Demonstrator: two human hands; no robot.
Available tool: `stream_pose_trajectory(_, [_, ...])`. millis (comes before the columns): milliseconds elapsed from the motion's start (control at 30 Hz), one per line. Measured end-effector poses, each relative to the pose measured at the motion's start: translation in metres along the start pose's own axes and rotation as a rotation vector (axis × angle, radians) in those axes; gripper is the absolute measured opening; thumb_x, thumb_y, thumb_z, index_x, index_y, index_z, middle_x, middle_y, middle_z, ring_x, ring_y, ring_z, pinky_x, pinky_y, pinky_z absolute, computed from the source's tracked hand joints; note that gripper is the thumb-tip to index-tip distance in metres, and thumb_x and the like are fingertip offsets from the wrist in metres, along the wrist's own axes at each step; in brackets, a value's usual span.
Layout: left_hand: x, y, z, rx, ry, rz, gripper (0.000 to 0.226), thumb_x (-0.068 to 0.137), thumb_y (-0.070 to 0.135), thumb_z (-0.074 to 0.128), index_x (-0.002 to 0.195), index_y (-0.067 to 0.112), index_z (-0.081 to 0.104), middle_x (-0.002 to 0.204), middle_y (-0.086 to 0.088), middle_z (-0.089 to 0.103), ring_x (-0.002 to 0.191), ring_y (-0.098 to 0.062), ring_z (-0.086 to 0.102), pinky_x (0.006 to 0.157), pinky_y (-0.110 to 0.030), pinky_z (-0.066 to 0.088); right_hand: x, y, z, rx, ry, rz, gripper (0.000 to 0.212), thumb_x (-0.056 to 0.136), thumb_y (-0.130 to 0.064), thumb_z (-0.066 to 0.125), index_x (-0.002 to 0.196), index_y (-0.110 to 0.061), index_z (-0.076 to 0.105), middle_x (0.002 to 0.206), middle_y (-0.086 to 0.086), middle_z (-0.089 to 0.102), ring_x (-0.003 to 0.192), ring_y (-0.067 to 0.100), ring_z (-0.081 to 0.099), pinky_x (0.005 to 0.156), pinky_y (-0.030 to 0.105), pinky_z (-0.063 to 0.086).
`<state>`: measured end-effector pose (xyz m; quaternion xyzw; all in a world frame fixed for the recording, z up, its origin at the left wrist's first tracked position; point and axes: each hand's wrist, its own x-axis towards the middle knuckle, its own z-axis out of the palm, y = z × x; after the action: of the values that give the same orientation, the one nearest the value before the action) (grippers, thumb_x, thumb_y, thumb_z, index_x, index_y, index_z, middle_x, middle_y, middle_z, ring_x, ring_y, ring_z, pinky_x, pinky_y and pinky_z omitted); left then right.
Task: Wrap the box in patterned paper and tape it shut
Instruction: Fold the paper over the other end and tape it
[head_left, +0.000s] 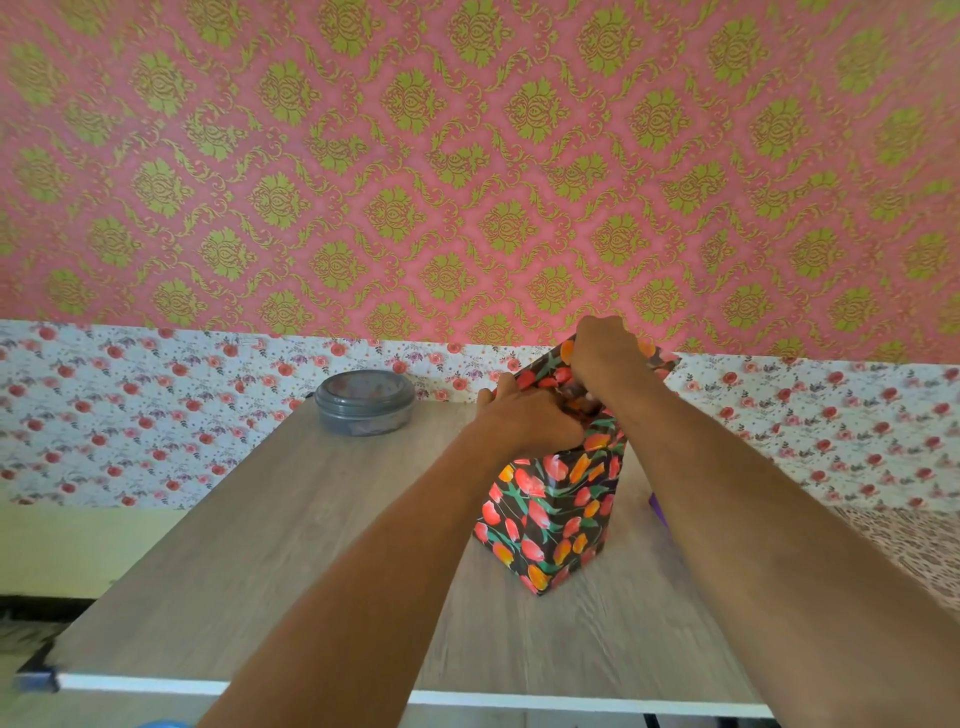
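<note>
Box (550, 514): stands on end on the surface (311, 545), one corner toward the camera. Its sides are fully covered, so no bare cardboard shows.
Paper (535, 376): dark with red and orange tulips, smooth down the box sides, bunched and loose at the box top. A flap sticks out past the far top corner.
Left hand (530, 415): at the near-left top edge of the box, fingers curled over the paper and clamping it. The fingertips are hidden in the folds.
Right hand (605, 358): above the box top, clenched round a gathered bit of paper. Only the back of the hand is visible, and the grip itself is out of sight.
Box top: mostly blocked by both hands, so it is unclear how far it is closed.
Tape: cannot make out any on the box.
Tub (365, 402): grey, round and lidded, well left of the box at the far edge of the surface. Its contents are blurred.
Purple thing (655, 506): just right of the box. Only a sliver shows behind the right forearm, too little to tell what it is.
Blue object (36, 678): far left of the box, at the near surface corner, blurred.
Wall (467, 156): behind the box, pink-and-green damask above a floral band.
</note>
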<state>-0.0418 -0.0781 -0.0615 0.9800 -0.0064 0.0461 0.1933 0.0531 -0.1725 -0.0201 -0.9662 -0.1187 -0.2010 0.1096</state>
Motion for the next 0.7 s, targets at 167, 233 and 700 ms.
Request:
stream_pose_trajectory(167, [0.003,-0.002,0.002,0.016,-0.008,0.006,0.035,0.082,0.042,0.044,0.107,0.028,0.064,0.109,0.004,0.047,0.129,-0.029,0.022,0.11,-0.056,0.012,-0.004,-0.008,0.0,-0.1,-0.005,-0.005,0.027,0.099,0.002,0.05,0.124,0.002,0.058,0.124,0.022,0.054,0.105,0.037,0.062,0.073,0.039,0.048])
stream_pose_trajectory(233, [0.004,-0.002,0.003,0.029,-0.006,0.002,0.04,0.081,0.048,0.042,0.11,0.031,0.063,0.114,0.006,0.048,0.129,-0.028,0.022,0.109,-0.054,0.013,-0.005,-0.01,0.0,-0.127,-0.013,-0.008,0.028,0.097,0.003,0.052,0.124,0.001,0.059,0.123,0.021,0.056,0.106,0.037,0.062,0.071,0.038,0.046])
stream_pose_trajectory(700, [0.001,-0.002,0.005,0.038,0.012,0.007,0.042,0.07,0.047,0.034,0.096,0.03,0.062,0.102,0.007,0.051,0.109,-0.024,0.024,0.099,-0.049,0.019,-0.009,-0.014,-0.008,-0.174,-0.041,0.035,0.036,0.097,0.0,0.055,0.134,0.0,0.056,0.136,0.021,0.049,0.12,0.037,0.058,0.083,0.039,0.05])
